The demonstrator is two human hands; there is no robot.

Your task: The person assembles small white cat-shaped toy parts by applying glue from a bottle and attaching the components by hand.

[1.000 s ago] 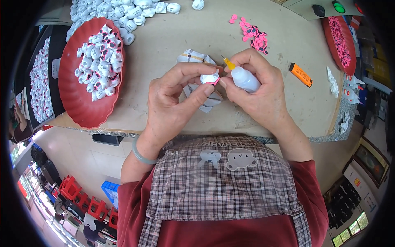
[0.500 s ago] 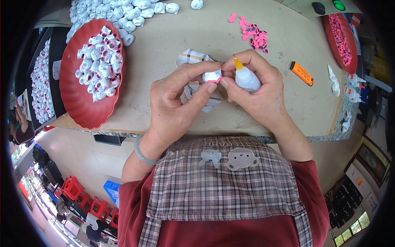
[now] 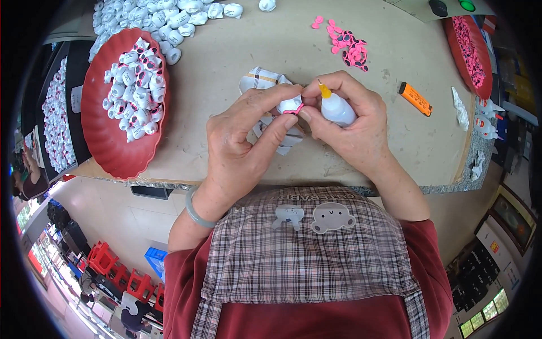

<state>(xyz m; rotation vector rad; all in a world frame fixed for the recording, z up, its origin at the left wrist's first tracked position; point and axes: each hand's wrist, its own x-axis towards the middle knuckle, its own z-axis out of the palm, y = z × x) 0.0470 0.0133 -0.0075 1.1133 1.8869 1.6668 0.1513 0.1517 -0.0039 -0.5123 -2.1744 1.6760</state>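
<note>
Between the thumb and fingers of my left hand [image 3: 240, 133] is a small white figurine head [image 3: 289, 104] with a pink piece [image 3: 291, 111] along its near side. My right hand [image 3: 353, 121] holds a white squeeze bottle [image 3: 337, 110] with a yellow needle-tip nozzle [image 3: 324, 90] pointing up and away. The right thumb and forefinger also reach the figurine's right side, at the pink piece. Under both hands lies a checked cloth [image 3: 265, 79], partly covered by them.
A red scalloped tray [image 3: 107, 150] of white figurines with pink glasses stands left, beside a heap of plain white ones [image 3: 152, 20]. Small pink and black glasses [image 3: 353, 51] lie at the far right. An orange lighter [image 3: 415, 99], crumpled tissue [image 3: 460, 110] and another red tray [image 3: 477, 85] are farther right.
Both hands keep nearly the same pose around the figurine and bottle. The whole view has shifted very slightly.
</note>
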